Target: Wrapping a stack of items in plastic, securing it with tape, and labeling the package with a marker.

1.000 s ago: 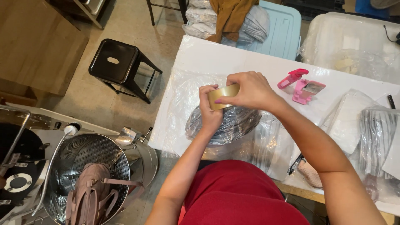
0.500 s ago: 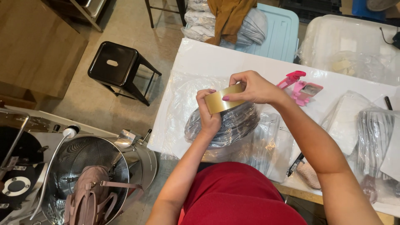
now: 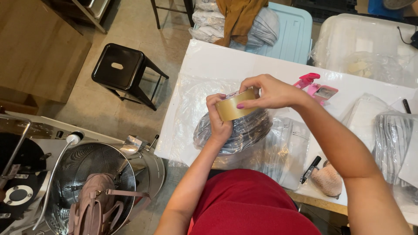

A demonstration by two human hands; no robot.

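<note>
Both hands meet over the near part of the white table (image 3: 217,58), closed around a roll of tan packing tape (image 3: 235,105) that is held edge-up just above a clear plastic bag of dark folded fabric (image 3: 244,132). The left hand (image 3: 220,122) grips the roll from below and from its left side, fingers curled onto the rim and thumb against the tape face, while the right hand (image 3: 267,92) comes over the top, thumb and fingertips pinched on the upper edge of the roll. The bag lies on a sheet of clear plastic film (image 3: 191,113) spread across the tabletop. To the right of the hands, well apart from the roll, sits a pink tape dispenser (image 3: 318,87), and further right lie more bagged packs of striped cloth (image 3: 392,139). A black marker (image 3: 310,169) rests near the table's front edge beside a fuzzy pink object (image 3: 328,179). Beyond the table stand a light blue bin (image 3: 296,35) and a translucent tub (image 3: 357,39). On the floor to the left are a black metal stool (image 3: 119,67) and a steel drum with a perforated basket (image 3: 82,169) holding a mauve handbag (image 3: 93,202)
</note>
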